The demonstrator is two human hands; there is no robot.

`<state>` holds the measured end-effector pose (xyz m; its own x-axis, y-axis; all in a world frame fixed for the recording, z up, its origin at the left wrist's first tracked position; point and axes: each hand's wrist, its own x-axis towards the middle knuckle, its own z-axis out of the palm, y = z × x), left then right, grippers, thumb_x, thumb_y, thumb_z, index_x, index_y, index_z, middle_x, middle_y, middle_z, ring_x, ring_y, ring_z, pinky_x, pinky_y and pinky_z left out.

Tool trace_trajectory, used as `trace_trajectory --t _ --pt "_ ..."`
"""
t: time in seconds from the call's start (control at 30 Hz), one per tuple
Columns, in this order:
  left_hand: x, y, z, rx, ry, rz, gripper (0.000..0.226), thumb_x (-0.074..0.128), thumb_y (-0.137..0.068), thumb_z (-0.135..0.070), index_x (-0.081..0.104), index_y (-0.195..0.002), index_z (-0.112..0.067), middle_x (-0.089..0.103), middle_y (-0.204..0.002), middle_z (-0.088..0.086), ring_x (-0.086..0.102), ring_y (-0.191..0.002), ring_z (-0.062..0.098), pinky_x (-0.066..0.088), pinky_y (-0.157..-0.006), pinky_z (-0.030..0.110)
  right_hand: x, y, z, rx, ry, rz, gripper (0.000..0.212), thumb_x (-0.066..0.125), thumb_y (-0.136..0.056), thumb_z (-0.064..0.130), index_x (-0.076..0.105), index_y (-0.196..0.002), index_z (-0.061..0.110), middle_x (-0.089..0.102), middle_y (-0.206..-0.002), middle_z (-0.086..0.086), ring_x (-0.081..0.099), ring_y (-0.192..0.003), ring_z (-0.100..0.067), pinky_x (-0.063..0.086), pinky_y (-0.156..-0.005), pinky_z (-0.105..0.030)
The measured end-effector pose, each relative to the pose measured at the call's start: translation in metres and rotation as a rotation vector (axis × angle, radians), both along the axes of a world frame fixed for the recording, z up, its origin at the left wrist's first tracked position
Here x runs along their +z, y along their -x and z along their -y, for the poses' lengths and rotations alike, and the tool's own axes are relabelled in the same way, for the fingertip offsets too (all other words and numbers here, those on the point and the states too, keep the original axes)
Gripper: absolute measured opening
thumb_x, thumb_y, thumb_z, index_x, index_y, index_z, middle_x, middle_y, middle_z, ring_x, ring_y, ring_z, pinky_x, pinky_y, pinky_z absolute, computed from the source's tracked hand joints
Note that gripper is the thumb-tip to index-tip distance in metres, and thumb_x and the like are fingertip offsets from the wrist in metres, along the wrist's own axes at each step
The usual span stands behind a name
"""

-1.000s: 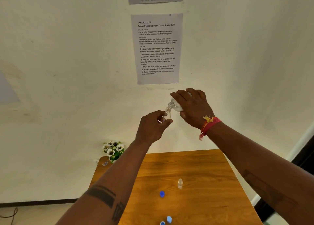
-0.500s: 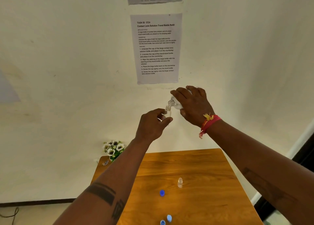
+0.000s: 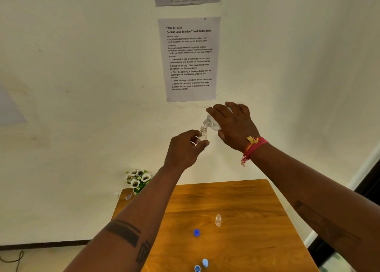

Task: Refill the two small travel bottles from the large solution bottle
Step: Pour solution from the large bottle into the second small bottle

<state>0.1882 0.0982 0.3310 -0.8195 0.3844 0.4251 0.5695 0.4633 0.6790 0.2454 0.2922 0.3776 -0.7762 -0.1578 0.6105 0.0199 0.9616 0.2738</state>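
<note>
Left hand (image 3: 186,148): small bottle (image 3: 202,135) is pinched upright between thumb and fingers, raised above the table (image 3: 246,199).
Right hand (image 3: 234,125): large bottle (image 3: 211,123) is gripped, tilted, its neck touching the small bottle's mouth.
Table: second small bottle (image 3: 218,220) stands beside three blue caps (image 3: 196,232).

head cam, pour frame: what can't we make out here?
- Large clear solution bottle: body hidden by the right hand; level unknown.
- Small clear travel bottle: lower part wrapped by the left hand; fill level unreadable.
- Liquid stream between the necks: too small to confirm.
- Blue cap at the bottom edge: cut off.
- Second small clear bottle on the wooden table: too small to judge contents.
</note>
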Motion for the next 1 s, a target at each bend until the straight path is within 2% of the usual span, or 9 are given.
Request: trace_trajectory --t 0.23,0.47,0.7,1.0 --pt "0.0014 -0.0006 0.0013 -0.006 -0.018 0.007 0.032 0.077 -0.086 -0.045 0.072 -0.112 -0.027 0.065 -0.078 -0.021 0.06 -0.074 -0.011 0.042 -0.065 0.004 0.0025 0.0002 0.0016 -0.008 -0.006 -0.009 0.074 0.066 -0.071 0.016 0.046 -0.142 0.025 0.055 -0.134 0.004 0.05 -0.125 -0.035 0.037 -0.098 -0.048" --pt "0.0041 0.0006 0.0018 0.004 -0.003 -0.001 0.036 0.076 -0.086 -0.049 0.071 -0.115 -0.028 0.066 -0.082 -0.019 0.062 -0.074 -0.005 0.041 -0.065 0.005 0.0041 0.0017 0.0019 -0.014 -0.011 -0.005 0.074 0.064 -0.072 0.016 0.045 -0.142 0.025 0.054 -0.136 0.003 0.049 -0.126 -0.036 0.037 -0.099 -0.048" --pt "0.0034 0.0017 0.002 0.004 0.001 -0.006 0.039 0.075 -0.087 -0.049 0.07 -0.118 -0.027 0.065 -0.084 -0.02 0.063 -0.076 -0.002 0.047 -0.07 0.013 0.0038 0.0023 0.0032 -0.017 -0.012 -0.005 0.073 0.064 -0.073 0.017 0.045 -0.142 0.025 0.053 -0.137 0.003 0.049 -0.126 -0.035 0.037 -0.099 -0.048" --pt "0.0032 0.0022 0.0019 0.004 0.011 -0.018 0.038 0.074 -0.088 -0.049 0.07 -0.118 -0.027 0.064 -0.086 -0.019 0.06 -0.075 -0.002 0.044 -0.069 0.012 0.0019 0.0033 0.0026 -0.017 -0.025 -0.005 0.073 0.066 -0.072 0.018 0.045 -0.143 0.024 0.054 -0.136 0.003 0.049 -0.125 -0.035 0.037 -0.098 -0.048"
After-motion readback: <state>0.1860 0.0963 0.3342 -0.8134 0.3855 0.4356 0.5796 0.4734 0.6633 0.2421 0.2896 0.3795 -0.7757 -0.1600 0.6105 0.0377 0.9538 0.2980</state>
